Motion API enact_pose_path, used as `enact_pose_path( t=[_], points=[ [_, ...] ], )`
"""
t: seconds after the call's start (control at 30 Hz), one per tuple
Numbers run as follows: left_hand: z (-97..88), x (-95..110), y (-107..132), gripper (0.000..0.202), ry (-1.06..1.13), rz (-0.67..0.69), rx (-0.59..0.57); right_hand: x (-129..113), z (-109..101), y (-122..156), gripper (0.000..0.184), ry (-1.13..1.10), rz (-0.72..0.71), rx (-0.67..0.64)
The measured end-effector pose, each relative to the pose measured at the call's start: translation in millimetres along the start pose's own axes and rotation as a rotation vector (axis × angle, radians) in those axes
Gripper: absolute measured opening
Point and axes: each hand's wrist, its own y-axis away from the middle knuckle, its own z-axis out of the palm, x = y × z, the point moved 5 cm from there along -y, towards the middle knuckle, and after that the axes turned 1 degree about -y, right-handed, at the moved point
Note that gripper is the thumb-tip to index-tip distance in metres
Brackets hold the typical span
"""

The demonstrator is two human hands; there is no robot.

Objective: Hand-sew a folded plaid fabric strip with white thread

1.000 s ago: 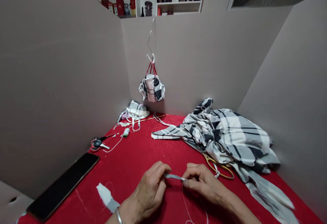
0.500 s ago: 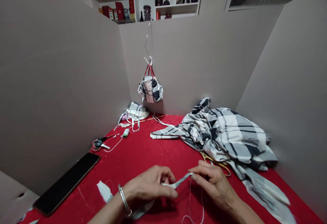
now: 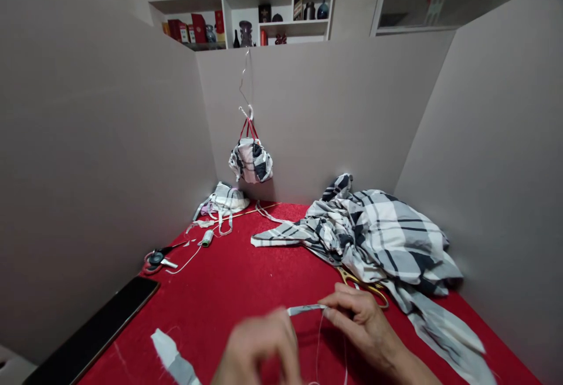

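Grey-and-white cloth strip (image 3: pixel 305 309) runs level, leftward from right hand (image 3: pixel 363 329), pinched between fingertips; blurred left hand (image 3: pixel 259 354) just below far end, grip impossible to tell.

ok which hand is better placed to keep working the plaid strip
Right, probably: the right hand pinches the plaid strip where the white thread hangs, while the left hand is blurred and may not be gripping it.

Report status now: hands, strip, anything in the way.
Right hand pinching narrow grey-and-white checked fabric strip. Left hand blurred, grip unclear. Gold-handled scissors just beyond right hand, partly under crumpled black-and-white checked cloth.
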Motion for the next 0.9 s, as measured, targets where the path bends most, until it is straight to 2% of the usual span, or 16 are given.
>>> enact_pose_path(
  t=[0.07, 0.13, 0.23, 0.3, 0.33, 0.5, 0.6, 0.73, 0.8, 0.9],
  points=[
    [-7.0, -5, -23, 0.024, 0.170, 0.023, 0.086, -1, 0, 0, 0.024, 0.009, -0.015, 0.006],
    [-5.2, -19, -41, 0.030, 0.415, -0.010, 0.047, -1, 1, 1, 0.024, 0.020, -0.024, 0.006],
    [18.8, -43, -47, 0.049, 0.654, -0.192, -0.366, 2, 0, 2, 0.025, 0.031, -0.021, 0.004],
    [24.3, -55, -41, 0.051, 0.627, -0.275, -0.519, 4, -1, 2, 0.025, 0.026, -0.018, 0.013],
    [22.2, -58, -37, 0.048, 0.579, -0.288, -0.545, 5, -2, 2, 0.025, 0.021, -0.016, 0.017],
    [-11.0, -44, -30, 0.029, 0.312, -0.201, -0.516, 7, -5, 2, 0.026, 0.012, -0.001, 0.037],
    [-25.6, -38, -27, 0.028, 0.222, -0.206, -0.520, 6, -5, 1, 0.026, 0.019, -0.012, 0.043],
    [-46.8, -45, -24, 0.032, 0.084, -0.211, -0.492, 8, -8, 0, 0.026, 0.037, -0.006, 0.048],
    [-71.1, -49, -25, 0.036, -0.002, -0.176, -0.387, 9, -8, 0, 0.027, 0.040, 0.004, 0.055],
    [-127.9, -60, -22, 0.039, -0.212, -0.213, -0.114, 10, -5, 1, 0.027, 0.045, -0.004, 0.048]
  ],
)
